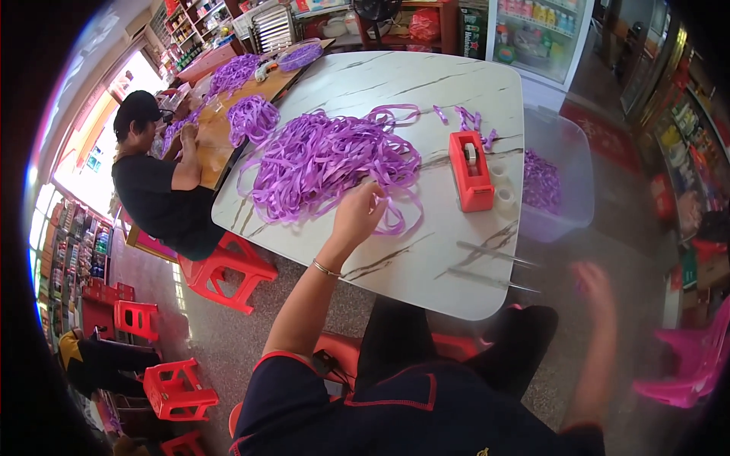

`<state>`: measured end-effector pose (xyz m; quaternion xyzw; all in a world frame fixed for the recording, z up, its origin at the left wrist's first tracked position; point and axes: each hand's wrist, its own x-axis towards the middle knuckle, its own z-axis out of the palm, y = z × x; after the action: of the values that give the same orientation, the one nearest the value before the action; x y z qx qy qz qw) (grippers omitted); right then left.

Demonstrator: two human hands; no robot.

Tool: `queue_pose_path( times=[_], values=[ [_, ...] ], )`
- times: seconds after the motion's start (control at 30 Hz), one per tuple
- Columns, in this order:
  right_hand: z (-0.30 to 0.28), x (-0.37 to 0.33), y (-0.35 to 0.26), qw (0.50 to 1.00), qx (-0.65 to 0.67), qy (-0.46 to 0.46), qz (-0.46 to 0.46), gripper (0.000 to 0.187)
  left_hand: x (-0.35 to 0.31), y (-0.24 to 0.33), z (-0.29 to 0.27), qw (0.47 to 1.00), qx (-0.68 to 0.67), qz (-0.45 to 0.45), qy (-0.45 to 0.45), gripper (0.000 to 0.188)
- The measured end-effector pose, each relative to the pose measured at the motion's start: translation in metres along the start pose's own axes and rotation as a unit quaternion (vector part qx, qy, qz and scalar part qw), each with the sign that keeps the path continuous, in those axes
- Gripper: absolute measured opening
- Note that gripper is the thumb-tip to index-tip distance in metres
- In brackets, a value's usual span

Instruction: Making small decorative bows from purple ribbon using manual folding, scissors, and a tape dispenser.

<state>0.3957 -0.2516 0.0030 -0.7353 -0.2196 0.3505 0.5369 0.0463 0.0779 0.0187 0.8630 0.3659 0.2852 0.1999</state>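
Note:
A large heap of purple ribbon (327,163) lies on the white marbled table (426,266). At the heap's near right edge my left hand (359,216) has its fingers pinched on a purple ribbon, and a loose loop lies beside it. My right hand (597,285) is out past the table's right edge, above the floor, smeared by motion. A small purple bit seems to show at its fingers, but its grip is unclear. Between the heap and the right edge stands a red tape dispenser (475,194), with rolls of clear tape (504,199) beside it.
Two thin metal rods (487,253) stick out over the table's right edge. Beyond that edge a clear plastic bin (578,137) holds purple ribbons. Short purple pieces (470,119) lie behind the dispenser. At left, another person (156,167) works at a wooden table. Red stools (228,270) stand around.

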Motion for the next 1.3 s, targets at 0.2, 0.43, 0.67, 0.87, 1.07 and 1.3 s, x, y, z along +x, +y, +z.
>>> queue_pose_path(
  times=[0.2,0.43,0.67,0.87,1.07,1.3],
  values=[
    [0.057,0.084,-0.09,0.966,-0.134,0.015,-0.222,0.022,0.014,-0.018,0.017,0.994,0.075,0.075,-0.033,0.013],
    [0.141,0.174,-0.138,0.924,-0.163,0.059,-0.342,0.032,0.02,0.001,0.008,0.973,0.106,0.139,-0.153,0.011],
    [0.184,0.108,-0.15,0.927,-0.083,-0.149,-0.333,0.027,0.023,-0.023,0.003,0.953,0.216,0.187,-0.1,0.008],
    [0.177,0.04,-0.149,0.936,-0.049,-0.216,-0.273,0.023,0.039,-0.006,-0.024,0.975,-0.162,0.078,-0.127,0.006],
    [0.178,-0.012,-0.165,0.919,0.002,-0.214,-0.33,0.028,0.054,0.103,-0.075,0.925,-0.311,0.191,-0.101,0.008],
    [0.173,-0.028,-0.186,0.901,-0.053,-0.211,-0.375,0.021,0.045,0.168,-0.076,0.935,-0.241,0.229,-0.12,0.01]
  ],
)
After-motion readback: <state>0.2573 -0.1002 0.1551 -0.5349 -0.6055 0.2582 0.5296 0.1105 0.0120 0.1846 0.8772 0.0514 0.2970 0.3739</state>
